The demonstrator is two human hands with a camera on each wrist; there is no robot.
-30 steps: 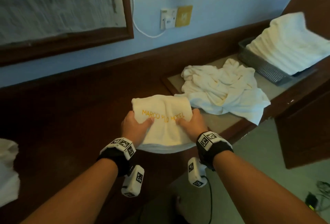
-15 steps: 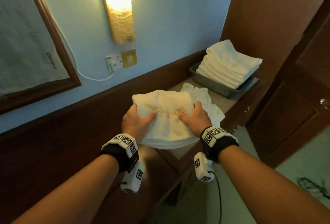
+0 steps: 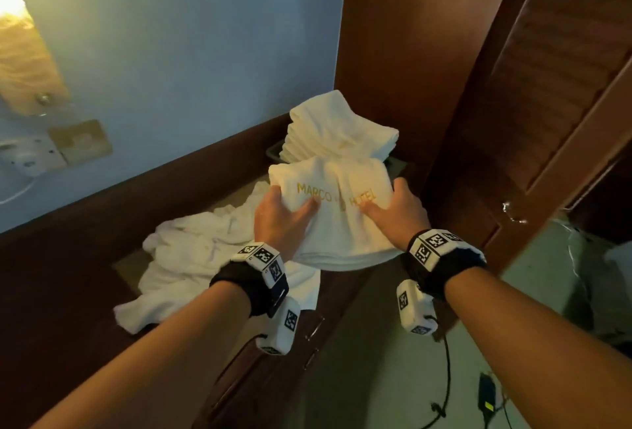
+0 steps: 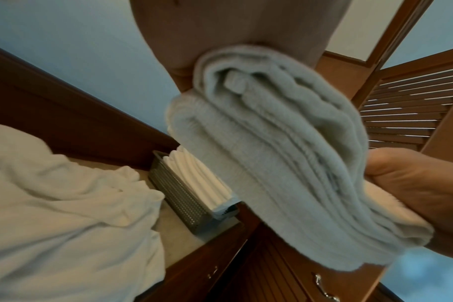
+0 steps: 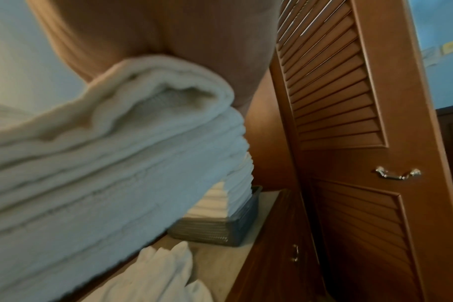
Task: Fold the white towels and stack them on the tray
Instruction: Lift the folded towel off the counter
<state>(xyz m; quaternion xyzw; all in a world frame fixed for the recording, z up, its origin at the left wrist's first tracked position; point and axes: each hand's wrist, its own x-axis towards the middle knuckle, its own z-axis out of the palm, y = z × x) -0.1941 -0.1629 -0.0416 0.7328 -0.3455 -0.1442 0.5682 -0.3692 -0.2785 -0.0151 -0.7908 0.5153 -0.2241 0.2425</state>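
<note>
A folded white towel (image 3: 338,220) with gold "MARCO HOTEL" lettering hangs in the air between both hands, just in front of the tray. My left hand (image 3: 278,218) grips its left edge, thumb on top. My right hand (image 3: 396,211) grips the right edge the same way. The towel's layered folds (image 4: 277,155) fill the left wrist view, and its folds (image 5: 111,163) fill the right wrist view too. Behind it a grey mesh tray (image 4: 177,192) carries a stack of folded towels (image 3: 342,131). An unfolded white towel (image 3: 191,264) lies crumpled on the counter to the left.
The tray sits at the counter's far right end against a brown wood panel (image 3: 403,52). A louvred wardrobe door (image 5: 349,122) with a metal handle stands close on the right. Wall sockets (image 3: 51,151) and a lit lamp (image 3: 20,52) are on the blue wall at left.
Both hands have carried the folded towel to the right, from over the dark wood surface to just in front of the stacked tray. The grip on it is unchanged.
</note>
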